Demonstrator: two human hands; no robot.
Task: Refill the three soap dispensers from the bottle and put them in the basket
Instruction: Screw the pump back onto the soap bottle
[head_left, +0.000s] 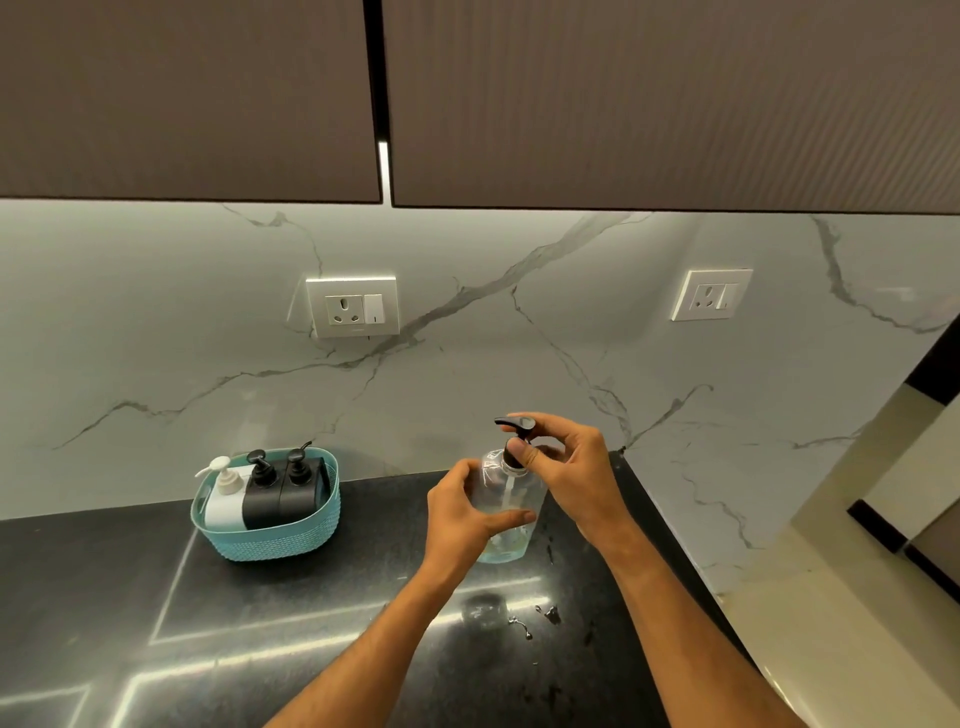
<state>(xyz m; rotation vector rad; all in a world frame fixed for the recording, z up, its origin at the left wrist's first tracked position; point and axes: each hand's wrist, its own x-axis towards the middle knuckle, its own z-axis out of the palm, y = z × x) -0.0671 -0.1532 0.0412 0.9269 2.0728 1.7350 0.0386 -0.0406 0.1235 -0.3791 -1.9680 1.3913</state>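
Nearest to us, a few wet drops (540, 618) glisten on the black stone counter (130, 597), which mirrors strips of light. Just beyond them, we see two bare forearms reach in from the bottom edge to a clear bottle (511, 512) standing upright on the counter, a shallow layer of pale liquid at its bottom. The left hand (462, 519) wraps the bottle's body, thumb in front and fingers curled around its side. The right hand (563, 467) pinches the dark collar of the black pump top (515, 427) between thumb and fingers at the bottle's neck; the nozzle points left.

Well apart to the left, and a little farther back, a teal woven basket (270, 540) sits on the counter near the wall. Inside it we count three soap dispensers side by side: a white one (224, 506) with a white pump at the left, and two black ones (262, 501) (301, 493) with black pumps beside it.

Behind everything rises a white marble-patterned backsplash (156, 338) carrying two wall sockets (353, 307) (711, 294), and above it hang two brown ribbed cabinet doors (182, 93) (675, 93).
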